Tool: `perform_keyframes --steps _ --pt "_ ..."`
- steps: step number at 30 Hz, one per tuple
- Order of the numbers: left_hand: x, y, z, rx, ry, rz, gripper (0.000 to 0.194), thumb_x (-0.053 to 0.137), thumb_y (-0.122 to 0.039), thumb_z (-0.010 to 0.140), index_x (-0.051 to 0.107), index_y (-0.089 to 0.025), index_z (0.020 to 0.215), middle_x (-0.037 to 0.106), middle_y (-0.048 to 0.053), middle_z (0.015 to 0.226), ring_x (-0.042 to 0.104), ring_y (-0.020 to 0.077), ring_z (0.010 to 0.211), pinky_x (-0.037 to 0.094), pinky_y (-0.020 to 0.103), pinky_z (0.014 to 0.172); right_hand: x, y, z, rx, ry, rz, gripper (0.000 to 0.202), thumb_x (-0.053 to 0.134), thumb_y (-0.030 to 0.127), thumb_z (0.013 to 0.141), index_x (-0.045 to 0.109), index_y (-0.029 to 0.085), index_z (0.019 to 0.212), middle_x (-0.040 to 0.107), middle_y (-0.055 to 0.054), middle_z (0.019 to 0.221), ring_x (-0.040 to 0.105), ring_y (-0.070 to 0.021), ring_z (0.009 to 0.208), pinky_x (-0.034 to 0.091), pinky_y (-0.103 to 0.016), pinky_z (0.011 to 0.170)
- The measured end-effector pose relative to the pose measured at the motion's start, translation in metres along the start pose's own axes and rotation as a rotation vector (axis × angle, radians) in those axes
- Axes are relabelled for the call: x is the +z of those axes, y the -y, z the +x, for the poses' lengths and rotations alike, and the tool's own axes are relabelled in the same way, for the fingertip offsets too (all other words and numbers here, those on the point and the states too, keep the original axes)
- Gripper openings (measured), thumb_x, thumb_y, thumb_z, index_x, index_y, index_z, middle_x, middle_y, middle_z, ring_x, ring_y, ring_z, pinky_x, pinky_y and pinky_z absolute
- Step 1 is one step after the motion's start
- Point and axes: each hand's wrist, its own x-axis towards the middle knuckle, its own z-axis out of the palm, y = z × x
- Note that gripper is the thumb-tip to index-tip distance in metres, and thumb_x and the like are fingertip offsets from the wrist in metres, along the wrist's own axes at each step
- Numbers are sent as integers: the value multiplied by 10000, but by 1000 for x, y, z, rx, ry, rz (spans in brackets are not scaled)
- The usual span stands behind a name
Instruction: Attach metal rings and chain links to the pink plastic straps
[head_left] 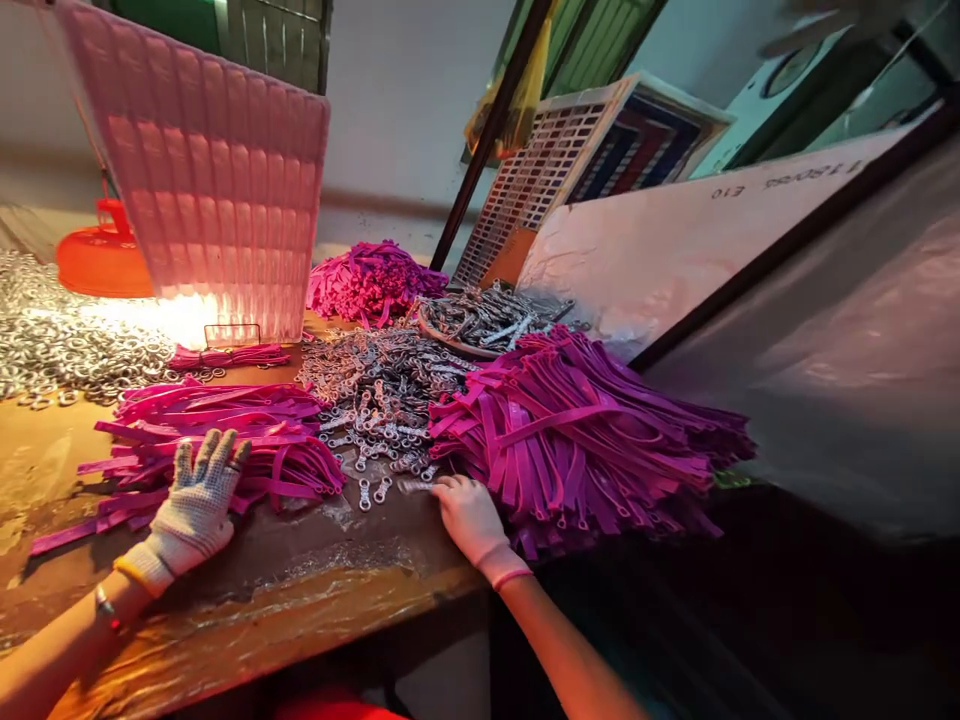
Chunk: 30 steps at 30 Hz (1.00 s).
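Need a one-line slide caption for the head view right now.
Gloved left hand rests on magenta straps; right hand touches metal clasps beside a bigger strap pile.

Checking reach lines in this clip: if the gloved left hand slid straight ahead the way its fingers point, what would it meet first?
The left hand already rests its fingertips on the near bundle of magenta straps; going on, it would likely just push deeper into that bundle.
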Motion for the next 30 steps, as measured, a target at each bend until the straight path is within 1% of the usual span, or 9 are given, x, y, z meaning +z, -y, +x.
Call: perform_keyframes --steps 3,7,10,13,17,22,25,28,30 --pt "8 -21 -10 80 -5 -51 916 576 -167 672 378 -157 1566 290 168 1640 147 372 1545 11 586 1254 -14 9 23 32 -3 -83 271 488 34 884 726 136 805 693 -165 860 587 -272 910 397 -381 783" --pt "20 -41 -12 93 10 -49 1015 522 -83 623 286 -175 1606 235 132 1666 94 336 1558 87 571 1259 -18 64 93 -160 5 -78 261 472 160 979 690 241 1097 684 -81 1151 535 -221 1104 370 -340 914" --pt "26 -42 -12 72 2 -67 1047 521 -69 602 274 -206 1610 224 98 1672 102 332 1558 117 562 1262 -7 109 155 -226 26 -98 288 438 136 983 654 195 1164 676 -109 1158 529 -230 1097 351 -366 927" --pt "28 -35 -14 102 -5 -99 1052 512 -50 592 287 -213 1607 239 86 1665 174 324 1548 132 557 1267 3 130 188 -245 58 -134 246 452 116 966 668 149 1079 693 -125 1019 552 -241 989 348 -387 887" --pt "29 -29 -15 122 22 -123 1004 492 -45 599 343 -161 1585 251 110 1657 210 328 1539 115 556 1272 0 115 162 -238 48 -185 245 424 160 994 657 156 1070 682 -130 1005 550 -252 979 340 -395 868" --pt "29 -32 -15 95 57 -142 976 475 -56 602 377 -151 1569 275 98 1651 199 301 1545 82 535 1276 -22 44 65 -66 31 -273 237 437 191 1005 647 193 1116 676 -125 1029 560 -276 1029 355 -393 838" --pt "28 -37 -13 63 79 -173 970 484 -72 592 410 -164 1554 300 90 1644 215 306 1540 65 542 1275 -25 9 17 102 48 -331 158 525 143 945 674 156 995 678 -136 897 597 -286 890 370 -379 733" --pt "27 -42 -12 29 100 -190 931 491 -79 590 475 -163 1517 312 100 1638 235 325 1532 70 555 1271 -22 8 9 151 47 -333 127 592 206 930 673 151 1011 690 -150 970 609 -291 896 397 -379 731" --pt "27 -44 -12 13 102 -180 921 488 -72 592 486 -162 1509 313 107 1638 237 330 1531 77 560 1270 -22 26 30 78 24 -254 233 569 287 966 644 164 1150 674 -153 1133 594 -292 1024 419 -394 825"
